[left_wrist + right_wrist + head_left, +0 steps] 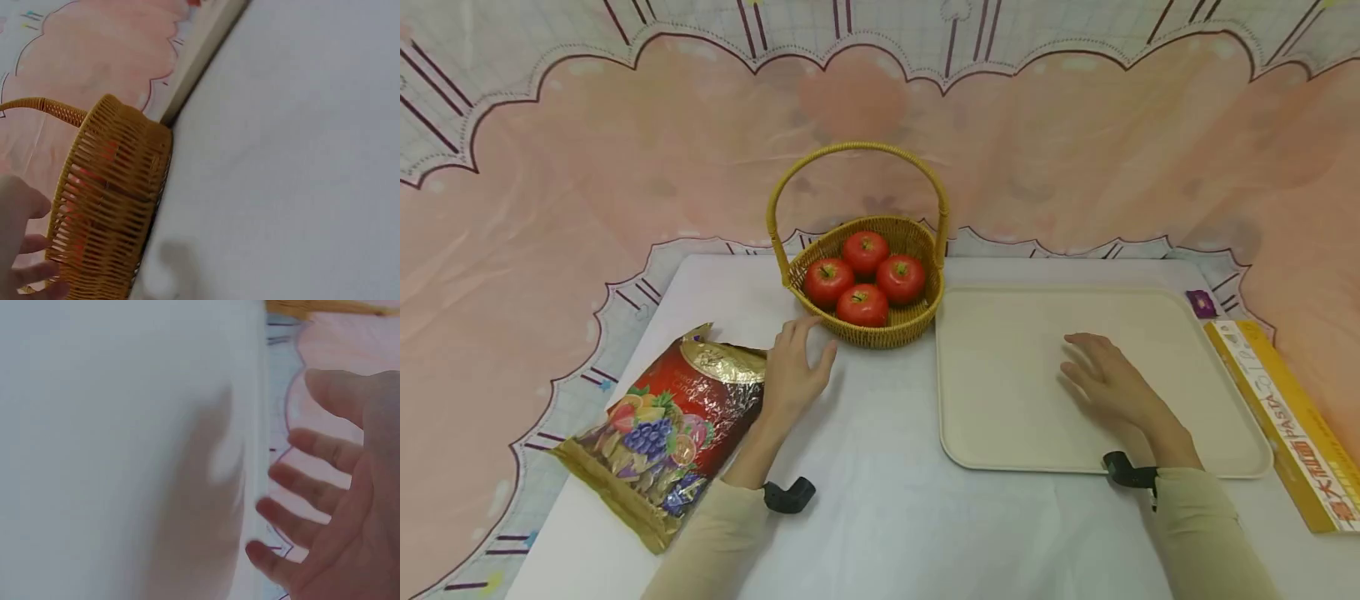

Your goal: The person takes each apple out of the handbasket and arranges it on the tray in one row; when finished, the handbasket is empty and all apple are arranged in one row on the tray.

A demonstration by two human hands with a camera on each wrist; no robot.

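Several red apples (862,306) lie inside a wicker basket (887,337) with a tall arched handle, at the back middle of the table. My left hand (795,375) is near the basket's front left side, its fingers relaxed and holding nothing; the left wrist view shows its fingers beside the basket's woven wall (112,200), and whether they touch it I cannot tell. Over the cream tray (1000,375) hovers my right hand (1112,385), fingers spread and grasping nothing. In the right wrist view its shadow falls on the tray's pale surface (94,450).
A shiny red and gold candy bag (677,425) lies at the left, close to my left forearm. Along the right edge is a yellow pasta box (1285,425). A small purple wrapped piece (1202,304) sits behind the box. Patterned cloth (700,150) hangs at the back.
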